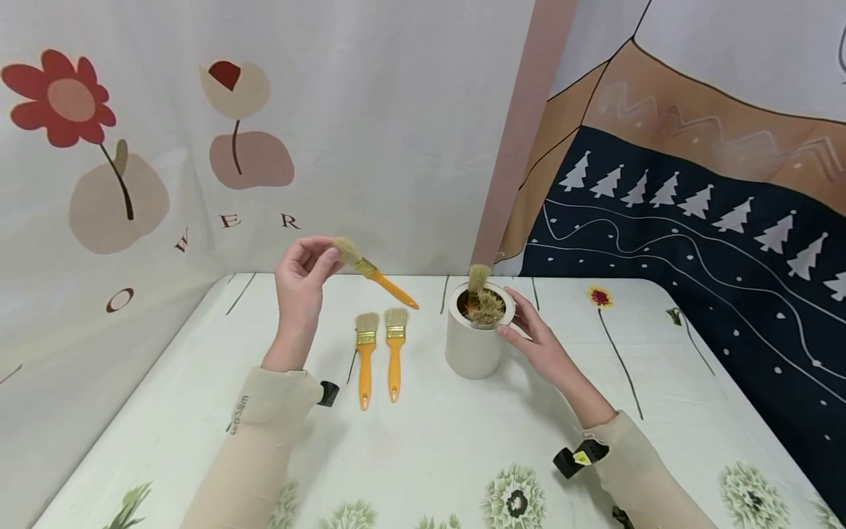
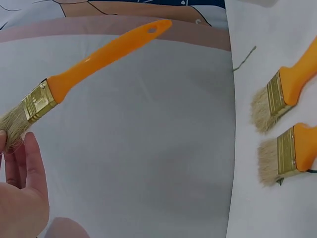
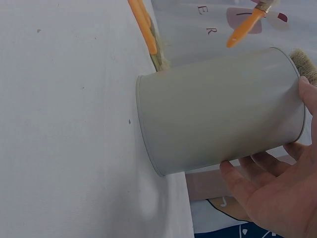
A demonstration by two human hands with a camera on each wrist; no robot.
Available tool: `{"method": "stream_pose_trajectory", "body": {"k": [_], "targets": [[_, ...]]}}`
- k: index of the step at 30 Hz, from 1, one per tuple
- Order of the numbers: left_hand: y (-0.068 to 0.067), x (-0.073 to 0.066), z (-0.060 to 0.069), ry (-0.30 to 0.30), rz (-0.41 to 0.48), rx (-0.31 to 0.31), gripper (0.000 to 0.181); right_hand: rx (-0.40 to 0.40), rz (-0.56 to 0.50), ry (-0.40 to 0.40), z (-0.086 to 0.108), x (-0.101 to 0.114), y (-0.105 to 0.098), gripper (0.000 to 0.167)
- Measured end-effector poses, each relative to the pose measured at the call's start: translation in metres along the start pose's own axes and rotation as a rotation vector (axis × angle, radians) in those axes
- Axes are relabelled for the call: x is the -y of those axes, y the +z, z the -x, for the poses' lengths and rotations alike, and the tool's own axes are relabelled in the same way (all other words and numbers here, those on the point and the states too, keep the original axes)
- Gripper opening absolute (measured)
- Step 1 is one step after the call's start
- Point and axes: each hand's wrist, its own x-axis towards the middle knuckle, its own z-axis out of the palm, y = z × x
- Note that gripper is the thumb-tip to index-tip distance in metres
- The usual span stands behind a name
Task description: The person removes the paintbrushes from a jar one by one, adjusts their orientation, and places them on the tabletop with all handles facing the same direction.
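The raised brush (image 2: 58,88) has a smooth, glossy handle (image 2: 106,58) that looks like plastic, a shiny metal band (image 2: 38,101) with pressed ridges, and rough, dry-looking bristles (image 2: 16,121). The two lying brushes (image 1: 366,367) share these finishes. The can (image 3: 223,111) is smooth with a low satin sheen; metal or plastic, I cannot tell. Coarse bristle tufts (image 1: 485,308) show at its mouth. The bench cover (image 1: 423,441) looks matt and smooth; the backdrop (image 1: 383,132) is matt, lightly creased cloth; the sleeves (image 1: 244,441), soft matt cloth.
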Motion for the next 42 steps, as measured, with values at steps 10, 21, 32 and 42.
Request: {"method": "stream_pose_trajectory", "body": {"k": [10, 21, 32, 42], "targets": [[-0.014, 0.001, -0.003, -0.029, -0.027, -0.039, 0.012, -0.003, 0.001, -0.002, 0.0, -0.001, 0.0, 0.069], [-0.026, 0.0, -0.003, -0.058, -0.039, -0.083, 0.017, -0.002, 0.004, 0.004, 0.0, -0.001, 0.0, 0.069], [-0.041, 0.005, -0.006, -0.146, -0.048, -0.11, 0.018, -0.004, 0.006, 0.015, 0.0, 0.0, 0.0, 0.069], [-0.052, 0.012, -0.005, -0.258, -0.13, -0.114, 0.017, -0.008, 0.017, 0.013, 0.0, -0.001, 0.001, 0.069]]}}
